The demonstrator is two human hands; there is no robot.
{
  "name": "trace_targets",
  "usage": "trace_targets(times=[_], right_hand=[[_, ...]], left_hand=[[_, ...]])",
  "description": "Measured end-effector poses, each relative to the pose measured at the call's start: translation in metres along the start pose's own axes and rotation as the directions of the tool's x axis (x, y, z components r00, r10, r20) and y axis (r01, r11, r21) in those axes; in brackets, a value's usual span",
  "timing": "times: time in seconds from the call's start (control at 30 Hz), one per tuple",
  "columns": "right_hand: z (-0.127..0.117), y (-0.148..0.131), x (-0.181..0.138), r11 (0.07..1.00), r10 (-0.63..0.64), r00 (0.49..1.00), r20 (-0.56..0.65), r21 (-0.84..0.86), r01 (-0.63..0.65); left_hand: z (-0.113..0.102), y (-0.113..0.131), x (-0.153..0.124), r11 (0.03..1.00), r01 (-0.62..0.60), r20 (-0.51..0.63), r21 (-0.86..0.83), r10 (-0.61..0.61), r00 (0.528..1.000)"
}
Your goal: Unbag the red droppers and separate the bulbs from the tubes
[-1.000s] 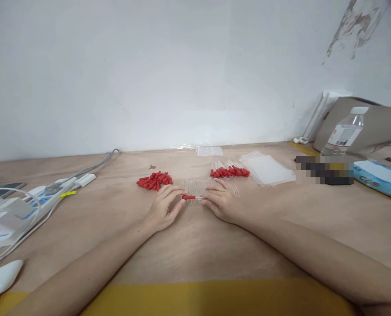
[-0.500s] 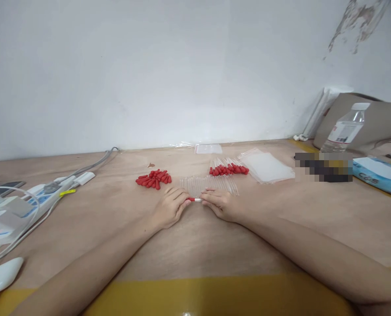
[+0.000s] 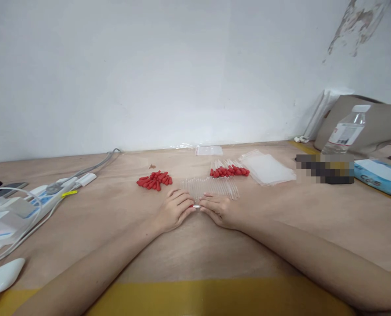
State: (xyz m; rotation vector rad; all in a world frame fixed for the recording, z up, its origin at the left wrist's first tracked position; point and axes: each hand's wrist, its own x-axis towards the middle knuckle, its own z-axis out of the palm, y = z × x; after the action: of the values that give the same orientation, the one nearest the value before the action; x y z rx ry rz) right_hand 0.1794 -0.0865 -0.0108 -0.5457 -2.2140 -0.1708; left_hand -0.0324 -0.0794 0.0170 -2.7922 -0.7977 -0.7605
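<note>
Low over the table, my left hand (image 3: 177, 210) is closed on a red rubber dropper bulb, mostly hidden by the fingers. My right hand (image 3: 220, 211) pinches a clear glass dropper tube (image 3: 197, 206), whose short visible end meets the bulb between the two hands. Just beyond the hands lies a row of bare glass tubes (image 3: 211, 186). To the left is a heap of loose red bulbs (image 3: 154, 180). Further back on the right, a bunch of droppers with red bulbs fitted (image 3: 230, 170) lies with the bulbs toward me.
Clear plastic bags (image 3: 268, 168) lie right of the droppers, and a small bag (image 3: 208, 150) by the wall. A power strip (image 3: 47, 197) with cables and a white spoon (image 3: 5, 276) are at left. A water bottle (image 3: 346, 129) and tissue pack (image 3: 379, 177) stand right.
Both hands have come slightly nearer to me, still gripping the bulb and tube. Less red shows between them, with the left fingers covering more of the bulb.
</note>
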Motion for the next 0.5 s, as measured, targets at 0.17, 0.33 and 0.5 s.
trace_targets(times=[0.17,0.33,0.5], right_hand=[[-0.005,0.000,0.002,0.995,-0.083,0.995,0.050,-0.043,0.085],[-0.011,0.005,-0.001,0.960,-0.240,0.969,0.057,-0.133,0.246],[-0.022,0.016,-0.008,0.973,-0.085,0.996,-0.002,-0.215,0.082]], left_hand=[[-0.002,0.001,0.000,0.999,-0.024,0.015,0.033,0.024,1.000],[-0.006,0.004,-0.002,0.998,-0.062,0.059,0.008,0.061,0.996],[-0.019,-0.012,-0.014,0.988,0.144,0.039,0.052,-0.146,0.988]])
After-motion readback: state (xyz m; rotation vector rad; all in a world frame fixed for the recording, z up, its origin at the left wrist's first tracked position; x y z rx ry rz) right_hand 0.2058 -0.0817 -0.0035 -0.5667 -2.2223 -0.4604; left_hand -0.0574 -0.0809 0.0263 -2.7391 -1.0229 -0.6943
